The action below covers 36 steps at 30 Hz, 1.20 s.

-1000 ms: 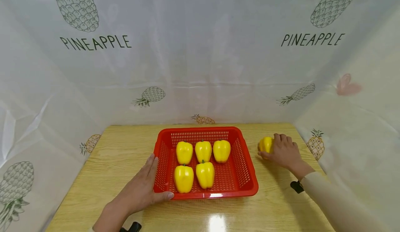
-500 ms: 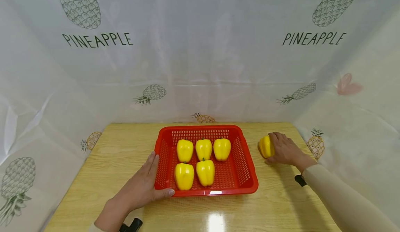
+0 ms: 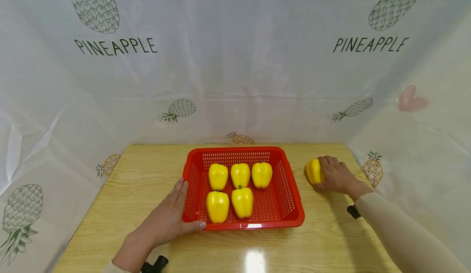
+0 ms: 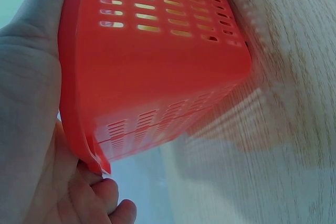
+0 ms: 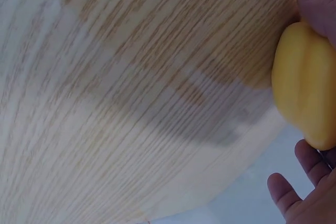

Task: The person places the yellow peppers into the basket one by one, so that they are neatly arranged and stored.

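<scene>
A red plastic basket holds several yellow bell peppers in two rows. My left hand grips its near left corner, thumb along the front rim and fingers at the left side. In the left wrist view, some fingers curl under the rim of the basket. To the right of the basket, my right hand holds another yellow bell pepper low at the table. The right wrist view has this bell pepper between the thumb and the fingers.
The wooden table extends around the basket, with bare surface left, right and in front of it. Pale sheeting printed with pineapples stands behind the table and along both sides. The basket's right front part has a gap between peppers and wall.
The right hand has shifted slightly right around its bell pepper, which now shows more of its left side and sits turned a little. The left hand stays at the basket corner.
</scene>
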Each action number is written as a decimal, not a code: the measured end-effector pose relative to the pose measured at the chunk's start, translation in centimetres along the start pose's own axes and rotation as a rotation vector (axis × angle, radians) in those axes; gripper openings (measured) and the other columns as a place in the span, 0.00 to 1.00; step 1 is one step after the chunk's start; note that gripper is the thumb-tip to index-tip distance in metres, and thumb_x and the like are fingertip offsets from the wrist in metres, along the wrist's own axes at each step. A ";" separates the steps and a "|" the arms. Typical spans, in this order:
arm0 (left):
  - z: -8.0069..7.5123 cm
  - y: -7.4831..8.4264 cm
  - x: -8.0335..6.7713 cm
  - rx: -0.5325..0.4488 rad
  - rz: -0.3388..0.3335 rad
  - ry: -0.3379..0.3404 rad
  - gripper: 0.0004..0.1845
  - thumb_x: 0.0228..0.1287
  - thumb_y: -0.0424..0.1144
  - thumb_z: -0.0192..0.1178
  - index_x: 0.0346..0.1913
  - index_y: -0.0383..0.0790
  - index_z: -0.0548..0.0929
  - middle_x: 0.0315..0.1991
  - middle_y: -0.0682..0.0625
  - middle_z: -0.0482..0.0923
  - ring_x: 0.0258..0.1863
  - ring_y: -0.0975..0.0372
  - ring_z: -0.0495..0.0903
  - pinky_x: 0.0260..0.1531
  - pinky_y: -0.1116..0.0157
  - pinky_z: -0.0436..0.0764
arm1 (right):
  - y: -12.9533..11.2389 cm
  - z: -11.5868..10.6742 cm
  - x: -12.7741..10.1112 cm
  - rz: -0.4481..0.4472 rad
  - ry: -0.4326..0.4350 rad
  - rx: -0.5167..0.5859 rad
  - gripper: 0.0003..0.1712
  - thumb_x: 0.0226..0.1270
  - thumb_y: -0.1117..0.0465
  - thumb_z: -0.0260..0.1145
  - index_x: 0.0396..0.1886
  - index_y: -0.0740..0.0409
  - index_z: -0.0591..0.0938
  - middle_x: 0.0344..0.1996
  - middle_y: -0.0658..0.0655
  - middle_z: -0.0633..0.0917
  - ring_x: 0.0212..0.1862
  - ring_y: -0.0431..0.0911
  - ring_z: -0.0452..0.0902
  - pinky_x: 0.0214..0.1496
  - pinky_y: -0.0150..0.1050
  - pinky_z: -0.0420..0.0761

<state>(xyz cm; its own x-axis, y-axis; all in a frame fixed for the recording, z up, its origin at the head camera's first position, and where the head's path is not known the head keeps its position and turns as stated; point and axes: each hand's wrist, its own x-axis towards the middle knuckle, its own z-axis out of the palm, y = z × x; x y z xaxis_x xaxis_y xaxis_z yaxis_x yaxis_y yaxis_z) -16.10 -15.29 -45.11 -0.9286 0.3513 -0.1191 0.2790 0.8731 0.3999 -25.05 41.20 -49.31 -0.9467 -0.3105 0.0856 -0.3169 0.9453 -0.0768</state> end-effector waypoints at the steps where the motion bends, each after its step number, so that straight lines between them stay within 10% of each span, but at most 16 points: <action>1: 0.0 0.0 0.0 -0.002 -0.001 -0.001 0.73 0.53 0.80 0.65 0.84 0.29 0.49 0.86 0.33 0.41 0.82 0.36 0.54 0.74 0.39 0.69 | 0.0 0.0 0.0 0.007 -0.002 0.000 0.56 0.53 0.42 0.83 0.69 0.70 0.65 0.60 0.74 0.75 0.60 0.69 0.72 0.57 0.70 0.75; 36: -0.1 0.1 0.0 -0.020 -0.014 -0.007 0.74 0.51 0.80 0.66 0.84 0.29 0.48 0.86 0.34 0.41 0.83 0.36 0.53 0.74 0.39 0.68 | -0.1 0.5 -0.3 -0.031 0.070 0.051 0.53 0.56 0.46 0.79 0.69 0.71 0.63 0.55 0.72 0.78 0.55 0.68 0.77 0.58 0.68 0.80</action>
<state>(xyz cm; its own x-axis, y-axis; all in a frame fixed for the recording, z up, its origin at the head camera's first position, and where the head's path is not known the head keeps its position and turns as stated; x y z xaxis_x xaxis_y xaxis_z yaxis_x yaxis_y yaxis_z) -16.08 -15.26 -45.02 -0.9308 0.3412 -0.1314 0.2606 0.8711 0.4163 -24.74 41.15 -49.79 -0.9308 -0.3297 0.1582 -0.3499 0.9287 -0.1233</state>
